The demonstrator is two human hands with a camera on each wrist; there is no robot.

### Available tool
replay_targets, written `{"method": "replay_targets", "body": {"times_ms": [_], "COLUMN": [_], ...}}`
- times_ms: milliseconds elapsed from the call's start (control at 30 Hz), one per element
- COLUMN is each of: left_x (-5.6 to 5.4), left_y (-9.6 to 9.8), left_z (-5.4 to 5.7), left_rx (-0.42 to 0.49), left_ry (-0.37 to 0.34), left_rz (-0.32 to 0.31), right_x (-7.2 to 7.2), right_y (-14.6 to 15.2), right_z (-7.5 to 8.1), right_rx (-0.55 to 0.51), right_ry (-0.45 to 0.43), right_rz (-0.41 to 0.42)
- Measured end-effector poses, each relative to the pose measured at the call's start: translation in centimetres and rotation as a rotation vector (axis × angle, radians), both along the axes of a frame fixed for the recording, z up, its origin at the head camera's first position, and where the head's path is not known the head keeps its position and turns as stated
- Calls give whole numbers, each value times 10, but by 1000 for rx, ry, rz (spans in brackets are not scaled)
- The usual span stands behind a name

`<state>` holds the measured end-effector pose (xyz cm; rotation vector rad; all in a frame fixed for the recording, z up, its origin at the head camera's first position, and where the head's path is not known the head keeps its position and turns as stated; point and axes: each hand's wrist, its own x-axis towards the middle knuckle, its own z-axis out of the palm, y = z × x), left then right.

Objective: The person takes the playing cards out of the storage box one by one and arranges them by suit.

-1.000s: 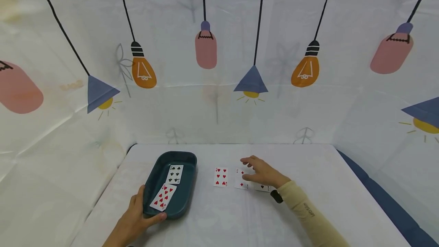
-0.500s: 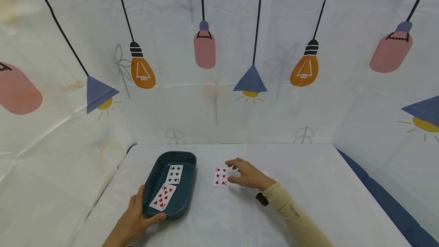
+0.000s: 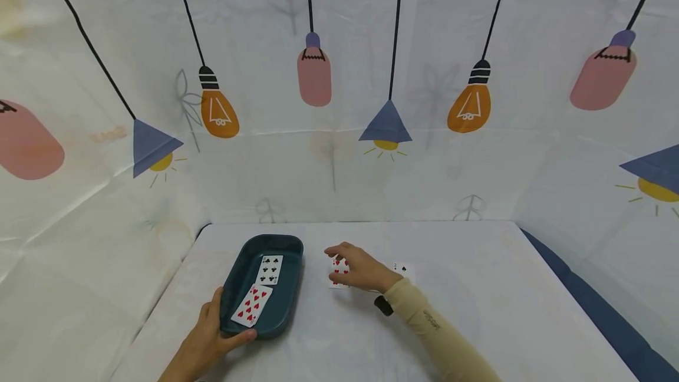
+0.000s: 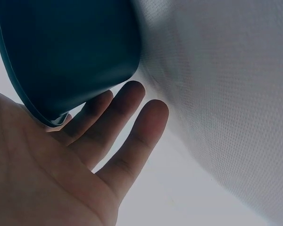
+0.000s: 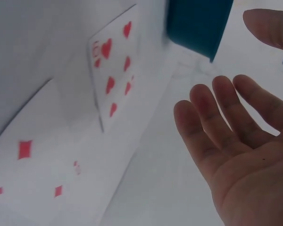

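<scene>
At the near left corner of a dark teal tray [image 3: 248,271], my left hand [image 3: 208,335] grips the rim, thumb along the near side and fingers down the outer wall. Inside the tray lie a six of clubs [image 3: 270,270] and a many-pip hearts card [image 3: 251,305], both face up. My right hand [image 3: 362,269] hovers over the six of hearts [image 5: 114,70], fingers spread and loosely bent, holding nothing. The diamond card [image 5: 35,165] lies beside it, mostly hidden under the hand in the head view. A two of spades [image 3: 404,270] shows beyond the right wrist.
A white cloth covers the table [image 3: 488,299]. Behind it hangs a pale curtain [image 3: 339,175] printed with lamps and bulbs. Dark blue fabric [image 3: 594,311] runs along the right table edge.
My right hand has swept left along the card row, from the diamond card to the six of hearts, uncovering the two of spades. The left hand and tray stay put.
</scene>
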<state>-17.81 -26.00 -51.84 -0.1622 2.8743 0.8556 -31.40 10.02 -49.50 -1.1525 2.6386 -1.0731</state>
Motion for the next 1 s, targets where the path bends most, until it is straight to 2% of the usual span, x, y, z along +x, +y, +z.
{"method": "replay_targets", "body": {"times_ms": [300,500,733,1000], "left_x": [-3,0,-2,-3], "left_y": [-1,-2,-1,-3], "left_z": [-2,-6,-4,-4], "left_rx": [-2,16,31,16], "left_ry": [0,1,-28,-16], "left_rz": [2,-7,8,-13], "right_x": [-9,-17,-21,-34], "right_y": [-28,-48,-66,-77], "right_z": [16,19,31,43], "right_rx": [35,27,9,40], "right_ry": [32,67,41,55], "right_rz": [-16,-36,-26,-32]}}
